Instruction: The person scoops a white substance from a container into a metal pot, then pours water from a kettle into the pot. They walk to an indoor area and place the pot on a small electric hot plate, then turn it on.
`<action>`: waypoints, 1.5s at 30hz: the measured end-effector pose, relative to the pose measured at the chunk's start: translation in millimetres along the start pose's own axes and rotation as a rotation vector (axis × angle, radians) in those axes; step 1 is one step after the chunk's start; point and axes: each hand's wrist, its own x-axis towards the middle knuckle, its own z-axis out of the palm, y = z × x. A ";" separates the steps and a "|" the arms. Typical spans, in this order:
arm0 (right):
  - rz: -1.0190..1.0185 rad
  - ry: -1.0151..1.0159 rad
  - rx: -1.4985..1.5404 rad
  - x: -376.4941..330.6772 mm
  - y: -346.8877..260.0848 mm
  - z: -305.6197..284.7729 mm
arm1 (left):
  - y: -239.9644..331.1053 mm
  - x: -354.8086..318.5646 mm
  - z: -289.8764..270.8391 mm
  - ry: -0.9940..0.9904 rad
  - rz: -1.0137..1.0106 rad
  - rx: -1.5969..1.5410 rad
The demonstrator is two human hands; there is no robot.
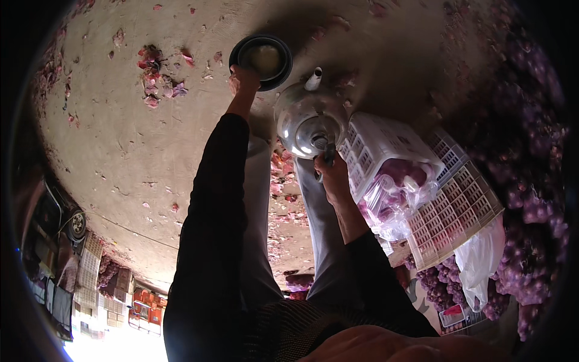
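**Kettle spout lining up on the bowl**

The right hand is closing in a fist around the dark handle of a shiny metal kettle, fingers wrapped tight and the wrist bent upward. The kettle is hanging just beyond that hand, its rounded lid facing the camera and its short spout pointing away from the person, toward the top of the picture.

The left hand is reaching further out on a straight arm in a dark sleeve. Its fingers are pinching the near left rim of a dark round bowl, which is showing a pale inside; whether the bowl is resting on the ground or being lifted is not clear from this view.

The relation that matters is this one — the bowl is lying up and to the left of the spout, near but not touching it, so the kettle's long axis, handle to spout, is running from the right hand roughly toward the bowl. Of the 2 hands, the left is the one at the bowl; the right is well back from it, with the kettle between.

Around them, the concrete floor is carrying scattered pink-purple skins. To the right, a white plastic crate is holding a clear bag of purple onions, and a large heap of onions is lying beyond.
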 end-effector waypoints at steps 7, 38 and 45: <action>-0.013 -0.050 -0.188 -26.8 -25.2 -3.3 | -47.8 -0.8 1.3 0.076 0.271 0.008; -0.102 -0.094 -0.499 -8.4 -56.5 28.2 | -80.2 -36.4 -50.9 0.031 0.133 -0.787; -0.137 -0.080 -0.591 -8.1 -63.0 30.1 | -82.7 -36.8 -64.1 0.044 0.057 -0.799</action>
